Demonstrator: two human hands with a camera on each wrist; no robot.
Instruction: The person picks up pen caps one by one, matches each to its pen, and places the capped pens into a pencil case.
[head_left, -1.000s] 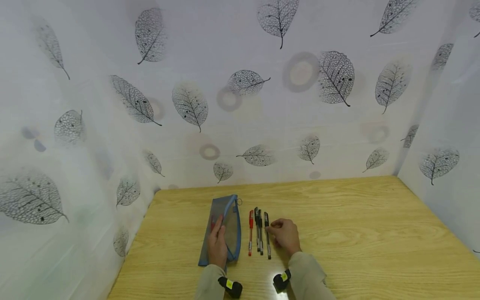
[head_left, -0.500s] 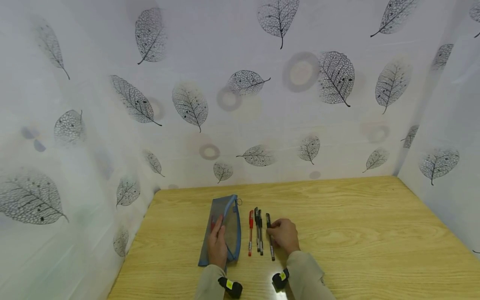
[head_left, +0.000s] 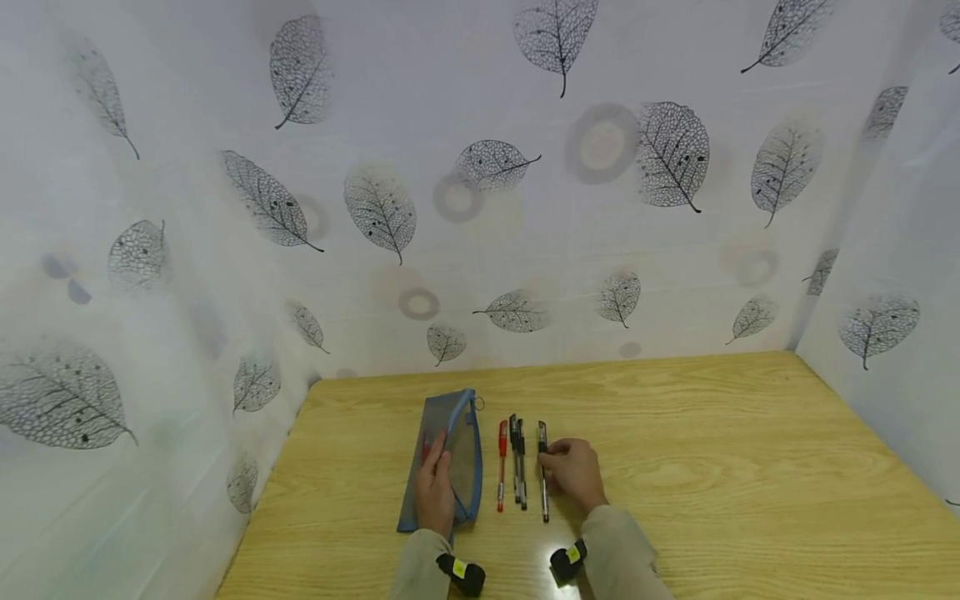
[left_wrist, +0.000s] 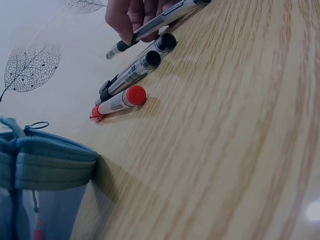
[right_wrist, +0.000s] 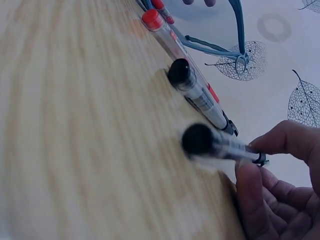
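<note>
My right hand (head_left: 576, 472) pinches a black-capped gel pen (head_left: 543, 483) between thumb and fingers, right of the other pens. In the right wrist view, the end of this pen (right_wrist: 197, 142) is tilted off the table. Beside it lie two black gel pens (head_left: 519, 467) close together and a red gel pen (head_left: 502, 467). At left, my left hand (head_left: 435, 496) grips the near side of a blue mesh pencil case (head_left: 468, 467), whose zipped mouth gapes toward the pens. Something red (left_wrist: 38, 230) shows through the case in the left wrist view.
The wooden table (head_left: 712, 467) reaches back to a pale leaf-print curtain (head_left: 540, 208), which also closes off both sides. A metal ring (head_left: 480, 403) hangs from the case's zip at its far end.
The pen in my right hand has shifted a little to the right, away from the other pens, and now stands more upright in line. My left hand and the case have stayed put.
</note>
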